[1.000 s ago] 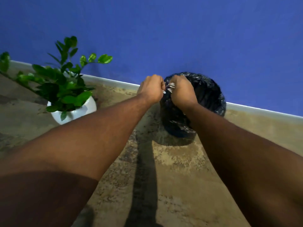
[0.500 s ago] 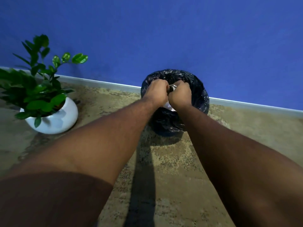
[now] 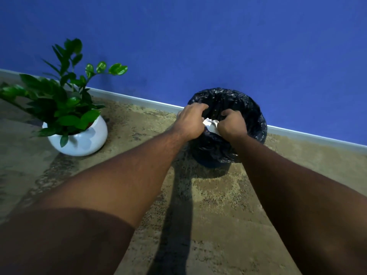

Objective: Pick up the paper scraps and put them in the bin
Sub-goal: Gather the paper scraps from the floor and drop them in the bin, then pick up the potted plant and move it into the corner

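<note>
A round bin (image 3: pixel 252 112) lined with a black plastic bag stands on the floor against the blue wall. Both my hands are over its near rim. White paper scraps (image 3: pixel 211 125) show in the gap between them. My left hand (image 3: pixel 190 122) curls around the scraps from the left, fingers bent downward. On the other side my right hand (image 3: pixel 232 126) is fisted against the same scraps. How much paper lies under the palms is hidden.
A green leafy plant in a white round pot (image 3: pixel 79 139) stands on the floor to the left of the bin. A pale skirting strip (image 3: pixel 139 100) runs along the foot of the blue wall. The floor is mottled tan carpet (image 3: pixel 208 205).
My hands have drawn slightly apart over the bin's mouth, so more of the white paper shows between them. The view has shifted a little to the left.
</note>
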`<state>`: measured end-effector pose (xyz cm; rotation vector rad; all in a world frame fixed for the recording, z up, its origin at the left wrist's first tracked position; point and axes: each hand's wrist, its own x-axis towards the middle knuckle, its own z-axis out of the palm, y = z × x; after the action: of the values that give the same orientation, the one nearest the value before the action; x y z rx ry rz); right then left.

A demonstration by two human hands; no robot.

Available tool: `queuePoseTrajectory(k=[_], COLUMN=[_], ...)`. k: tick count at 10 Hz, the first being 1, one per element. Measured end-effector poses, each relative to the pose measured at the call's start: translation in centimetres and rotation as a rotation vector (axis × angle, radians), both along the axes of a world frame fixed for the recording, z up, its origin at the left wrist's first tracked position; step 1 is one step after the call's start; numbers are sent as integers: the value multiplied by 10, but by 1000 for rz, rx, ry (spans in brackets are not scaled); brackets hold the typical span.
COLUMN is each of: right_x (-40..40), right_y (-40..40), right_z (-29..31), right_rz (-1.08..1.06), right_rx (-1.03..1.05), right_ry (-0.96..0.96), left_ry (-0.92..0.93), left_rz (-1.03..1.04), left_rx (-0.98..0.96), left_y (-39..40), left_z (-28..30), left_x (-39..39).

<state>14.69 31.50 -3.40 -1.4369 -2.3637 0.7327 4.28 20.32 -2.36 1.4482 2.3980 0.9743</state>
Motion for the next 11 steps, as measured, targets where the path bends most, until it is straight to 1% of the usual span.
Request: queuePoseTrajectory(k=[2,3,4,5,7,8,9,10,11], right_x=[-17,-35,-61,-90,-143,-160,-182,-204,-219], right_y=[-17,-35,-66,-100,-169,-195,-222,-244,-255], right_z=[7,10,15,16,23,26,36,44,44], right_rz=[29,95,194,291,410,459,493,502,522], right_rx=[67,110,149,116,149,146,150,150,166], right_ry=[-19,-43,-105,-150,-223,-281,-378,-411,-416], left_ry=[-41,-66,-94,-155,-143,-182,-232,-246,-258], left_rz=[58,90,136,181,129,165,245,352,434], left_rx=[58,19,-69,-176,-401,-464,-525,-574,-382], left_y=[-46,-73,-104,-137,-201,-227,-265,-297,-301], left_z=[-12,-19,-28,-31,-52,-53,-50,-48,-96], left_x=[-19,-31,-58,-80,-112,-129,-148,-167,-196])
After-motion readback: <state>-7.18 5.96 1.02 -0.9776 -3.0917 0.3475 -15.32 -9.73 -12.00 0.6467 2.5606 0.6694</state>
